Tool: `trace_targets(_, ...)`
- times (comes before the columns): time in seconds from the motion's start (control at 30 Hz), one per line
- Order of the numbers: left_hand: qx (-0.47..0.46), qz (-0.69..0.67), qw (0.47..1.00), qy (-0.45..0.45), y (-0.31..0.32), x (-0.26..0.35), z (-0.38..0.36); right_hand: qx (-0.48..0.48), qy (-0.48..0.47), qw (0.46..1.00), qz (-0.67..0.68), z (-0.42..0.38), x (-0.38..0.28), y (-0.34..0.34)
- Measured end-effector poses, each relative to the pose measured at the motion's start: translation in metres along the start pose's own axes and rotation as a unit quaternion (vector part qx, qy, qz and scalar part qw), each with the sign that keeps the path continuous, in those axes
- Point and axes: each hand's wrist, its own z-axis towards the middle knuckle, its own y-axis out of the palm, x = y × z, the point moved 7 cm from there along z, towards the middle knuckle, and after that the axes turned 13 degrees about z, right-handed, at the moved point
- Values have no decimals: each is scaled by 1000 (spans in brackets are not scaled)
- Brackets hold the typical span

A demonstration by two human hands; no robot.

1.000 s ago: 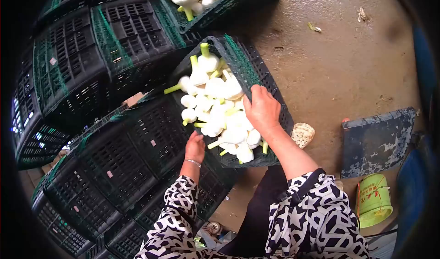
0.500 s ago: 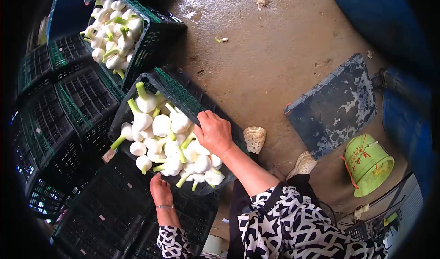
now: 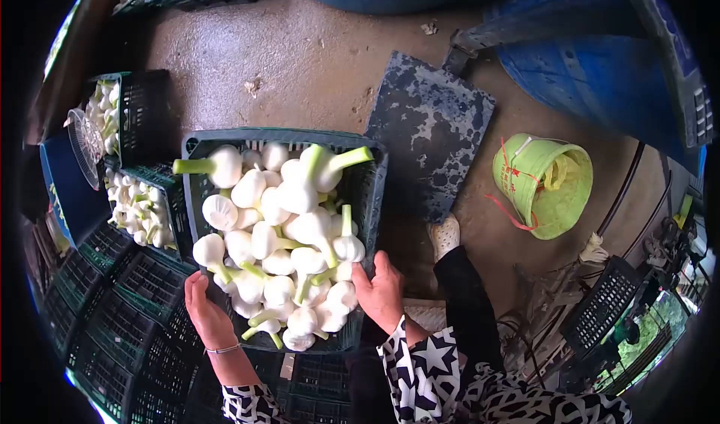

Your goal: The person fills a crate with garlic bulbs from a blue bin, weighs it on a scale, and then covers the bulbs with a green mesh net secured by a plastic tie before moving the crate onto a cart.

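Note:
A dark plastic crate (image 3: 376, 187) full of white garlic bulbs (image 3: 289, 199) with trimmed green stems is between my hands. My left hand (image 3: 208, 315) grips its left side near the lower corner, and a bracelet sits on that wrist. On the opposite side my right hand (image 3: 381, 295) is closed on the rim, thumb near the garlic. Both hands' fingers are partly hidden by the crate walls. Just beyond the crate's right side lies a scuffed dark blue platform (image 3: 431, 131) on the floor.
Stacked black crates (image 3: 109, 326) stand at the left, and another crate of garlic (image 3: 139, 206) is beside them. A lime-green bucket (image 3: 517, 180) lies tipped at the right. Blue barrels (image 3: 585, 86) stand at the upper right. My shoe (image 3: 444, 238) touches the platform's near edge.
The garlic crate has come off the stacked crates and turned more upright in view, nearer the platform. My right hand has moved down its side; my left now grips it. The view has swung right.

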Motion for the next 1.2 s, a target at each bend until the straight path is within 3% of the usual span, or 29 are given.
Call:
trace_targets(0.03,-25,41,999,22,29,22,5,20,94,995,17,-6,21,-18)
trace_targets(0.17,-139,257,939,182,177,98,11,165,87,953,239,-24,79,-53)
trace_targets(0.2,-171,319,895,262,222,126,-1,143,247,883,372,-30,91,-48)
trace_targets(0.23,-201,379,839,336,265,147,-18,152,269,848,431,-29,98,-46)
trace_targets(0.3,-268,384,781,413,340,162,-38,185,287,777,529,-19,85,-52)
trace_targets(0.37,-286,429,661,546,404,173,-66,201,264,741,584,0,106,-44)
trace_targets(0.43,-280,409,597,631,457,167,-71,220,252,699,631,11,113,-38)
trace_targets(0.47,-276,457,576,620,477,170,-76,201,242,678,665,17,107,-35)
trace_targets(0.57,-318,433,610,583,487,172,-82,144,241,657,700,17,98,-30)
trace_targets(0.63,-287,383,616,625,463,170,-91,74,301,662,683,8,88,-21)
trace_targets(0.67,-266,405,622,615,444,170,-91,21,302,705,641,0,64,-32)
trace_targets(0.77,-158,416,704,553,370,154,-66,-121,353,722,583,-30,21,-48)
trace_targets(0.8,-134,426,732,515,343,145,-58,-134,350,731,570,-31,14,-62)
trace_targets(0.9,-40,475,774,417,261,99,-22,-261,217,825,452,-22,3,-120)
trace_targets(1.0,-21,492,793,358,214,66,-22,-128,107,948,270,16,16,-220)
trace_targets(1.1,-37,464,818,338,201,39,-47,-46,62,985,152,44,38,-294)
trace_targets(1.2,-65,438,832,334,199,18,-75,-12,41,994,103,63,23,-311)
